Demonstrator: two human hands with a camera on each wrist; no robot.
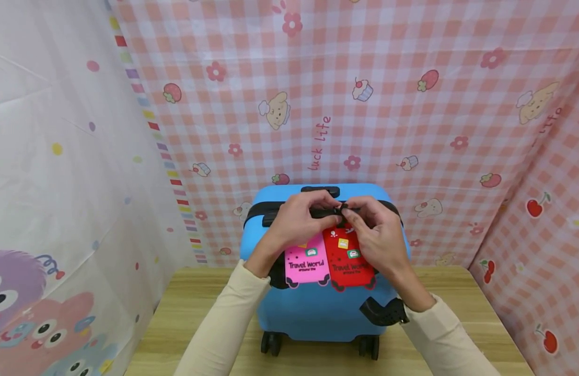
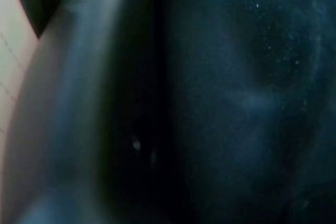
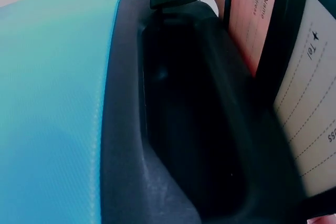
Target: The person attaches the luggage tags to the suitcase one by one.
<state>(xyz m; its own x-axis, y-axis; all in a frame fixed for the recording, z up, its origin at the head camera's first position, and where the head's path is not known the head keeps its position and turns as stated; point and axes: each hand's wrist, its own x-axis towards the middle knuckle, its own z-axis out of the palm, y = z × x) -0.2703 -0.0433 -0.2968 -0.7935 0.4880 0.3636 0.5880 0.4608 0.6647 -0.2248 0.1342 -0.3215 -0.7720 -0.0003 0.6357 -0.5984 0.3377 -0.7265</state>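
A light blue suitcase [image 1: 317, 313] stands upright, with a pink luggage tag [image 1: 308, 274] and a red luggage tag [image 1: 350, 277] hanging side by side in front of it. Above the tags, at the black handle [image 1: 269, 219], my left hand [image 1: 299, 219] pinches a small black strap [image 1: 341, 210] between thumb and fingers. From the other side, my right hand [image 1: 381, 235] pinches the same strap, fingertips almost meeting the left ones. Printed lines show on the back of a tag [image 3: 310, 103] in the right wrist view, beside a black recess [image 3: 189, 114]. Dark, blurred surfaces fill the left wrist view.
The suitcase's wheels [image 1: 271, 343] rest on a wooden table [image 1: 195, 324]. A second black handle [image 1: 320, 191] sits farther back on the case. Pink checked cloth [image 1: 317, 78] hangs close behind, and a white patterned curtain [image 1: 82, 183] borders the left side.
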